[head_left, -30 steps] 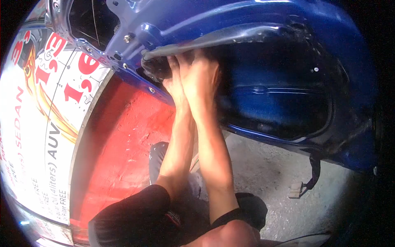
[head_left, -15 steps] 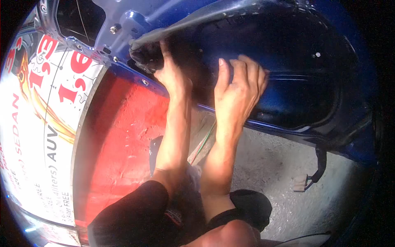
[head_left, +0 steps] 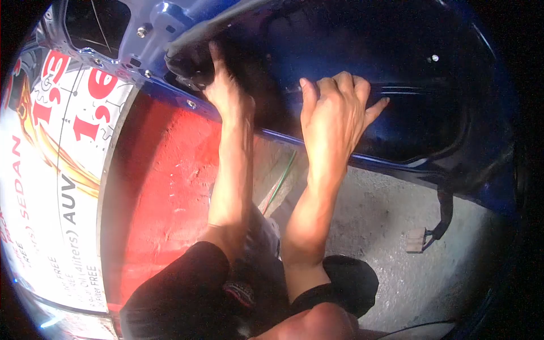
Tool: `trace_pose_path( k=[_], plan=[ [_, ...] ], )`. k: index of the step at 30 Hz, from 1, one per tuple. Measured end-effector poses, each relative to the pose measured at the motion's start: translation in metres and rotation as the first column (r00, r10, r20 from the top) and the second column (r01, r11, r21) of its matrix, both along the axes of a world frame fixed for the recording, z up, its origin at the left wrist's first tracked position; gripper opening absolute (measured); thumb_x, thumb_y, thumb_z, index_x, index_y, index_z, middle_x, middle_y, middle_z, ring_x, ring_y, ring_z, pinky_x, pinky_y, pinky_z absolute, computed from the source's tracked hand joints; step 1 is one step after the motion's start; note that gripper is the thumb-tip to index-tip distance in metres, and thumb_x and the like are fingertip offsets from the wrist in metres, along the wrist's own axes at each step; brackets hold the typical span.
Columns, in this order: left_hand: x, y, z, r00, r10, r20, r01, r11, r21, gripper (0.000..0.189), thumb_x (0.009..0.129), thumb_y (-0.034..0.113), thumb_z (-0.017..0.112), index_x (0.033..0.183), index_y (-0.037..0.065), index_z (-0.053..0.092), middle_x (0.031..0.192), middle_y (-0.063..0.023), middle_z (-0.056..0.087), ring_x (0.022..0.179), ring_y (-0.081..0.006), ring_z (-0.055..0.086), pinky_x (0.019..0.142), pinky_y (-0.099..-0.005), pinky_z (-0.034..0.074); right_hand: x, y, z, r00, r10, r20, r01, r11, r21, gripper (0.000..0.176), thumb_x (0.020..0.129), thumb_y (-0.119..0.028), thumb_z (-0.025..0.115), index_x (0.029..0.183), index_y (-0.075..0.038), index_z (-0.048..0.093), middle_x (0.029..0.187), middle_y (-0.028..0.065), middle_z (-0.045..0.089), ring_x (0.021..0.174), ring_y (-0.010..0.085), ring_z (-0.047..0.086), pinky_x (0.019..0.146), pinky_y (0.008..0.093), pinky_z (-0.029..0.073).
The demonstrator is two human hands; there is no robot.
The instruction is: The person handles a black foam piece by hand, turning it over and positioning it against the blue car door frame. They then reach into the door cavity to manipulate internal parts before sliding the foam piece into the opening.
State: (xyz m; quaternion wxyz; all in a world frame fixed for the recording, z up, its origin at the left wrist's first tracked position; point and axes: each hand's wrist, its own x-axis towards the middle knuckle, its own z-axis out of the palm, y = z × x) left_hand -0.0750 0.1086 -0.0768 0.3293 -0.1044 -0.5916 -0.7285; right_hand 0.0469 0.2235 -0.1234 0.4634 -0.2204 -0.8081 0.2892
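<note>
A dark, glossy plastic sheet point(head_left: 317, 45) covers much of a blue car door panel point(head_left: 148, 12). Its left end is bunched and stands away from the metal. My left hand point(head_left: 229, 96) grips this loose end, one digit stretched up along the front and the other fingers hidden in the folds. To the right, my right hand point(head_left: 335, 110) lies on the sheet, back toward me, with its fingers apart and bent and the little finger out to the side. Nothing shows in my right hand.
A white connector point(head_left: 416, 240) hangs on a black-wrapped cable point(head_left: 446, 209) below the door. A printed banner point(head_left: 85, 187) stands at left beside a red surface point(head_left: 164, 198). The floor point(head_left: 374, 221) is grey concrete. Bolts point(head_left: 142, 32) and cut-outs mark the door metal.
My right hand has shifted slightly right, and its fingers have spread, the little finger now pointing outward. My left hand stays at the bunched sheet. The whole view has moved a little.
</note>
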Motion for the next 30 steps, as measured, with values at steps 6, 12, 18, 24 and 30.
trace_pose_path(
  k=[6, 12, 18, 24, 30],
  plan=[
    [0.005, 0.003, 0.002, 0.991, -0.062, 0.118, 0.059, 0.998, 0.028, 0.079, 0.083, 0.055, 0.072, 0.128, -0.008, 0.054, 0.120, -0.0139, 0.063, 0.091, -0.0244, 0.064, 0.082, -0.0388, 0.056, -0.002, -0.003, -0.002, 1.000, 0.007, -0.012, -0.007, 1.000, 0.001, 0.028, 0.084, -0.031, 0.069, 0.077, -0.005, 0.071, 0.089, 0.0075, 0.061, 0.101, 0.0296, 0.054, 0.102, 0.0662, 0.033],
    [-0.002, 0.001, 0.000, 0.997, -0.067, 0.045, 0.064, 0.997, 0.053, 0.072, 0.085, 0.048, 0.073, 0.127, -0.008, 0.055, 0.115, -0.0134, 0.064, 0.090, -0.0240, 0.064, 0.080, -0.0370, 0.057, -0.003, -0.004, -0.002, 0.999, -0.009, -0.034, 0.010, 1.000, 0.008, 0.029, 0.085, -0.032, 0.068, 0.077, -0.005, 0.071, 0.089, 0.0081, 0.061, 0.100, 0.0297, 0.054, 0.097, 0.0609, 0.037],
    [0.000, -0.003, 0.006, 0.993, -0.076, 0.091, 0.071, 0.996, 0.058, 0.070, 0.086, 0.045, 0.072, 0.124, -0.011, 0.055, 0.115, -0.0147, 0.064, 0.090, -0.0254, 0.065, 0.081, -0.0387, 0.057, -0.002, -0.001, -0.001, 0.999, 0.016, -0.048, -0.017, 1.000, -0.004, 0.031, 0.086, -0.032, 0.066, 0.079, -0.003, 0.071, 0.091, 0.0099, 0.061, 0.102, 0.0290, 0.054, 0.099, 0.0590, 0.035],
    [-0.001, 0.001, 0.001, 0.998, -0.036, 0.042, 0.034, 0.998, 0.046, 0.072, 0.086, 0.045, 0.073, 0.123, -0.014, 0.053, 0.117, -0.0174, 0.063, 0.090, -0.0264, 0.066, 0.081, -0.0408, 0.057, 0.001, 0.000, -0.002, 0.998, 0.025, -0.060, -0.026, 1.000, -0.017, 0.026, 0.085, -0.031, 0.068, 0.081, -0.005, 0.071, 0.090, 0.0086, 0.062, 0.101, 0.0292, 0.054, 0.096, 0.0590, 0.037],
    [-0.005, 0.012, -0.004, 0.992, -0.061, -0.108, 0.074, 0.990, 0.120, 0.075, 0.083, 0.039, 0.077, 0.132, -0.007, 0.043, 0.122, -0.0157, 0.060, 0.093, -0.0282, 0.064, 0.081, -0.0432, 0.058, 0.000, 0.002, -0.001, 0.998, 0.026, -0.059, -0.027, 1.000, -0.009, 0.029, 0.086, -0.033, 0.066, 0.080, -0.005, 0.070, 0.091, 0.0094, 0.062, 0.102, 0.0290, 0.053, 0.096, 0.0579, 0.035]
  ],
)
